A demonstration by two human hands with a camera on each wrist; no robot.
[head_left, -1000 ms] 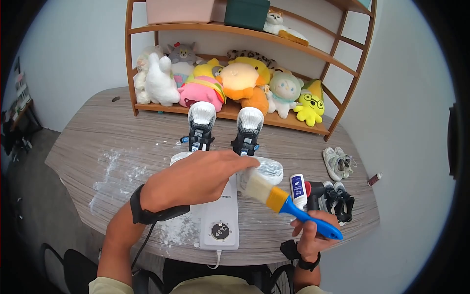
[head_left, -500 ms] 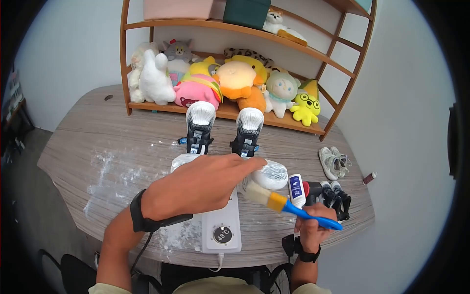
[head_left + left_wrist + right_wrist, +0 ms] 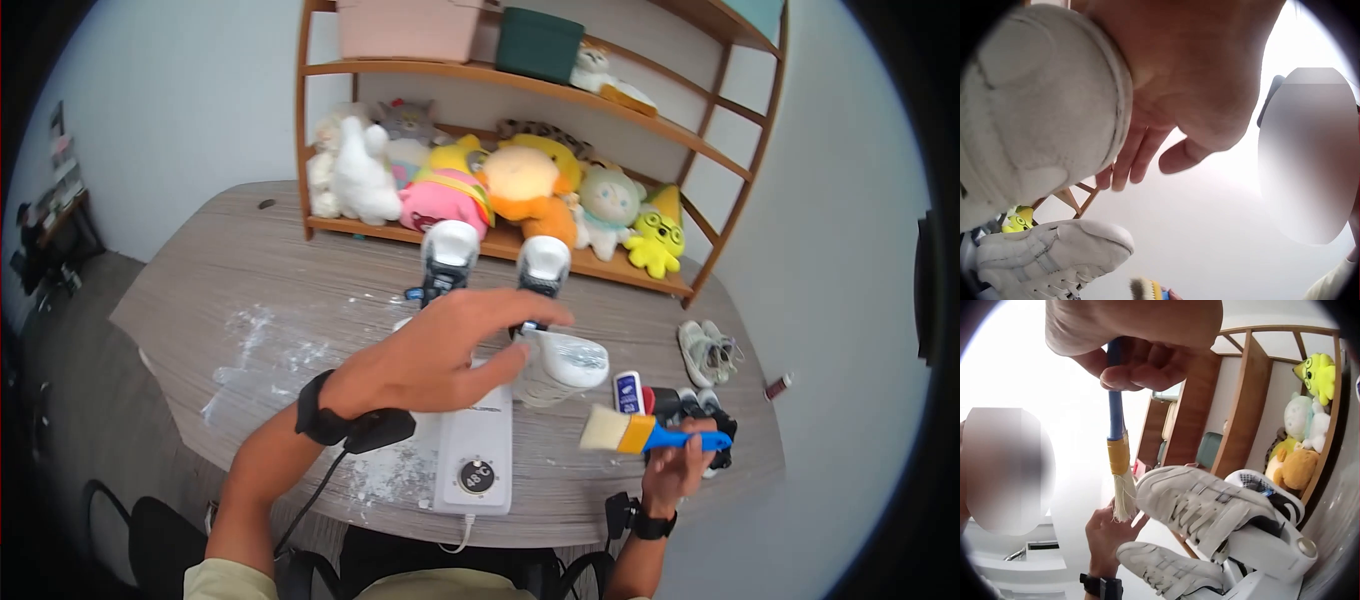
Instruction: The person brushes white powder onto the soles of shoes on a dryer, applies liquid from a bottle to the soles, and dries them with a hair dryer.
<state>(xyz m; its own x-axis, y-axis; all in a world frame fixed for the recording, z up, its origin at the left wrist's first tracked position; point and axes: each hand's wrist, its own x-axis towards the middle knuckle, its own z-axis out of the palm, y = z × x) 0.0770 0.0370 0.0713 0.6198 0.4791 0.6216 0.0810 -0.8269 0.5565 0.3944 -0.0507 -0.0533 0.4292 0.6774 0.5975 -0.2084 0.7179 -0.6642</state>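
Note:
My left hand [image 3: 450, 350], fingers spread and holding nothing, hovers over the white sneakers beside a white heater with a 48°C display [image 3: 475, 478]. One white sneaker [image 3: 575, 360] shows its pale, shiny sole upward just right of those fingers; the hand covers most of the other. In the left wrist view, a sneaker [image 3: 1047, 112] looms close beside the palm. My right hand [image 3: 675, 470] grips the blue handle of a paintbrush [image 3: 620, 430] with a yellow band and pale bristles. The bristles point left, apart from the sneaker.
Two black-and-white shoes [image 3: 450, 262] stand toe-up behind the sneakers. Near the right hand are a white bottle with a blue label [image 3: 628, 392], dark shoes [image 3: 722, 430] and pale shoes [image 3: 705, 352]. White powder [image 3: 270, 350] marks the table's left. A shelf [image 3: 500, 245] of plush toys stands behind.
The brush has moved right, away from the left fingertips and the sneaker. The left fingers have spread and lifted off the sneaker. The head view has shifted slightly.

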